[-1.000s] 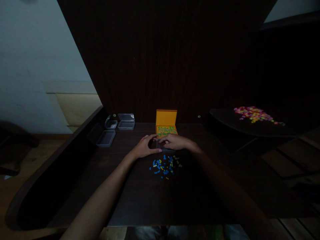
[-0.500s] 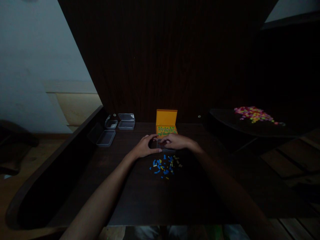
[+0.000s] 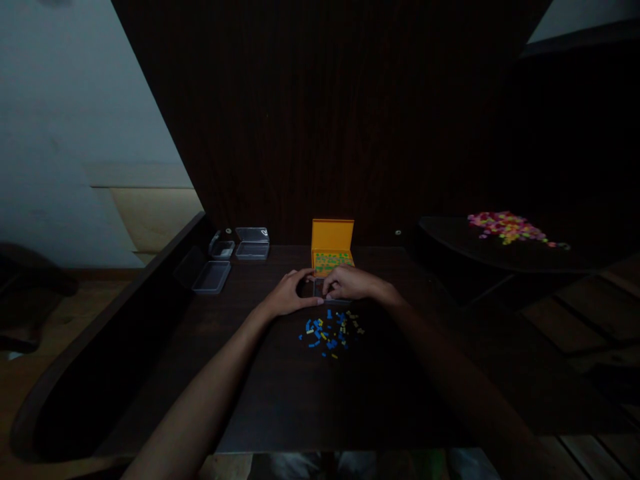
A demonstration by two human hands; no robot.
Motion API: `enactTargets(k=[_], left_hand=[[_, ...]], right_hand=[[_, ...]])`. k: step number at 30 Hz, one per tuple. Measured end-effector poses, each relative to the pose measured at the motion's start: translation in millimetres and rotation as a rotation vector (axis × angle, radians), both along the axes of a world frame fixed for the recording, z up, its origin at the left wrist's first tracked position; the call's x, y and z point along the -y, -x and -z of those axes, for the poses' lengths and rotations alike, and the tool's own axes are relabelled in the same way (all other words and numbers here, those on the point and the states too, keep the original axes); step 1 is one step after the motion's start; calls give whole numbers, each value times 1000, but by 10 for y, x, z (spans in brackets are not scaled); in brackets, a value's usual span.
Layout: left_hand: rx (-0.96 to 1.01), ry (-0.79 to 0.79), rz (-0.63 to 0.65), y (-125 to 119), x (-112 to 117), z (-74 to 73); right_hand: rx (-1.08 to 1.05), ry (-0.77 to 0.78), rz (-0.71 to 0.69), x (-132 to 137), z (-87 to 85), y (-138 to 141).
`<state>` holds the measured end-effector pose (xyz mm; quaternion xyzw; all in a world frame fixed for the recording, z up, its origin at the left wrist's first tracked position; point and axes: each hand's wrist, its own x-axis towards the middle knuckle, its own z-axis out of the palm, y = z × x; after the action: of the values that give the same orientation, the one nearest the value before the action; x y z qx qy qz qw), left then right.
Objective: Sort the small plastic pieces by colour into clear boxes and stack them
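Both hands rest on the dark table (image 3: 280, 393) around a small clear box (image 3: 319, 289) that is mostly hidden between them. My left hand (image 3: 287, 293) curls round its left side, fingers bent. My right hand (image 3: 350, 283) covers its right side, fingertips pressed on its top. Just behind them stands an open orange case (image 3: 332, 248) with green and yellow pieces inside. In front of the hands lies a scatter of several small blue and yellow pieces (image 3: 330, 332).
Clear plastic boxes sit at the table's back left: one (image 3: 213, 276) near the raised edge, two more (image 3: 253, 243) behind it. A heap of pink and yellow pieces (image 3: 505, 227) lies on a dark round surface to the right. A dark panel rises behind the table.
My right hand's fingers have drawn in slightly over the clear box. The left hand and the pieces have not moved.
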<state>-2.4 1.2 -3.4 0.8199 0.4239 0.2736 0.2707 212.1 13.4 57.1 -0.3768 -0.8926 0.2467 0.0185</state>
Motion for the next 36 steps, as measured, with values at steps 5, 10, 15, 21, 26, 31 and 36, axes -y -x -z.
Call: enactTargets(k=[5,10,15,21,26,31,36], left_hand=[[2,3,-1,6,-4,7],[0,-7,-1,3,-5,13],[0,-11,0,4,-9,24],[10,1,0,3,3,6],[10,9,-1,2,4,0],[5,9,-3,1,1,-10],[-1,2,0,4,1,-13]], right_hand=[[-34,-7,-32,-44,85,-1],[-42,-26,-87,-80,135,-22],[-39,-51,-135,-85,159,-26],[-76,-35,-129,-86,142,-26],[-64,1,-149,-72,106,-36],[-29,0,-142,-55,97,-17],[-33,1,-110,-42,80,11]])
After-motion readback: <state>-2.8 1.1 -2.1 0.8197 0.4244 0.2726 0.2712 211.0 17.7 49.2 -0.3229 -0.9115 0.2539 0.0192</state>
